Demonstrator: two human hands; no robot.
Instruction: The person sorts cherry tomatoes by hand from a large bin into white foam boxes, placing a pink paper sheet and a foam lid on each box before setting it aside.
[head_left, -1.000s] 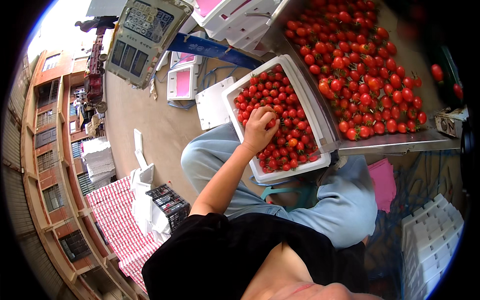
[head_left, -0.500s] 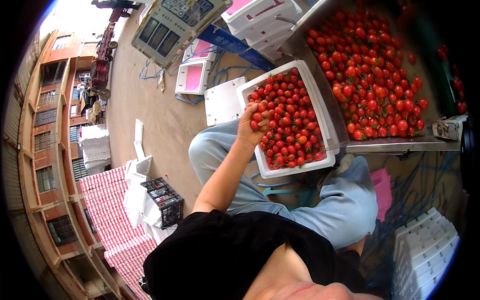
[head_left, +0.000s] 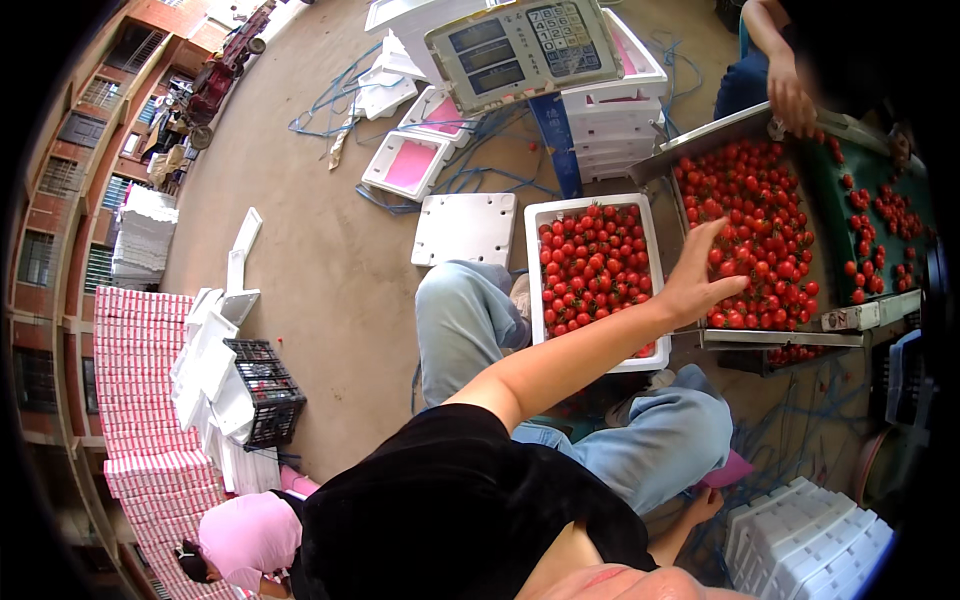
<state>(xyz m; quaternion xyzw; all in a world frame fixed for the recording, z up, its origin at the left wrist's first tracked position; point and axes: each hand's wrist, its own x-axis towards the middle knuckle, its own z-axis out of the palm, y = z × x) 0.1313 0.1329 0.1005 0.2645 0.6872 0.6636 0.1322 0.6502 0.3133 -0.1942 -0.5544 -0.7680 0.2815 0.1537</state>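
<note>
My left hand (head_left: 703,282) reaches to the right over the metal tray (head_left: 780,340) heaped with small red tomatoes (head_left: 755,205). Thumb and fingers are spread apart, with nothing visibly gripped between them. Under that forearm, a white foam box (head_left: 534,270) full of tomatoes (head_left: 590,262) stands between my knees. My right hand (head_left: 706,506) hangs low beside my right knee, close to a pink sheet (head_left: 727,470). Its fingers look loosely bent and apart, and I see nothing in them.
Beyond the box stands a scale display (head_left: 520,50). A foam lid (head_left: 465,230) lies at its left. Foam boxes (head_left: 800,540) are stacked at lower right. A co-worker's hand (head_left: 790,95) is at the tray's far edge; a green belt (head_left: 835,210) carries tomatoes. Another person (head_left: 250,540) bends at lower left.
My left hand has left the tomatoes in the foam box and moved right to the tray. My view has shifted, bringing my right hand, a co-worker and the person in pink into sight.
</note>
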